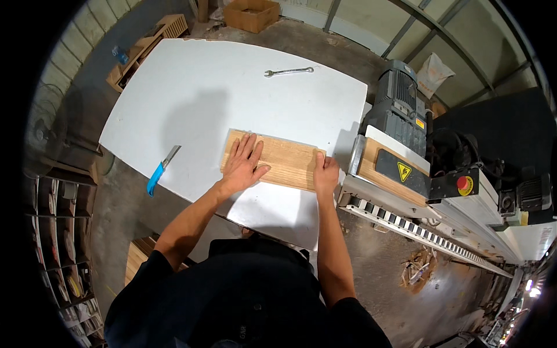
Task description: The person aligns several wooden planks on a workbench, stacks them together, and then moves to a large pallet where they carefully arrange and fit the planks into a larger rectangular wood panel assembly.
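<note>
A wood-grain board lies flat on the white tabletop in front of me. My left hand rests on the left part of the board, palm down and fingers stretched out. At the board's right end my right hand grips the edge, thumb on top and the other fingers curled round the side. A blue-handled utility knife lies at the table's near left edge, its blade pointing inward and its handle reaching past the edge. Toward the far side lies a metal combination wrench.
Right of the table stands a machine with a grey motor, a red stop button and a long toothed track. Shelves stand at the lower left. A cardboard box sits on the floor beyond the table.
</note>
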Demonstrator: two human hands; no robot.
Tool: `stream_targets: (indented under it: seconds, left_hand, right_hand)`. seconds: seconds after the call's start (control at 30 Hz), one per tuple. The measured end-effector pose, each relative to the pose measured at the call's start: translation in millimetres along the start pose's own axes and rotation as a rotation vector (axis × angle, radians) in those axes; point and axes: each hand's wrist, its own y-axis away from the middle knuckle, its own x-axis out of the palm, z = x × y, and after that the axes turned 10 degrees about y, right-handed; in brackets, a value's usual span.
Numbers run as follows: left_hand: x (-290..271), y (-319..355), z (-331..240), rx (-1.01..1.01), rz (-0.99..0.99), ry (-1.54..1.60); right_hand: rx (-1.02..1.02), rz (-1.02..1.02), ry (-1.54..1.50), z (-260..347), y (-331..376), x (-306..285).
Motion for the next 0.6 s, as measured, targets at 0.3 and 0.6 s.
stream_targets:
  seconds: [0.3, 0.6]
  left_hand:
    - [0, -4, -6, 0.022, 0.004, -0.002]
    - [-1, -1, -1, 0.045, -0.030, 0.020]
  right_hand:
    - [0.114, -0.072, -0.192, -30, -14, 26]
    - [0.285, 0.219, -1.017, -46, 13, -9]
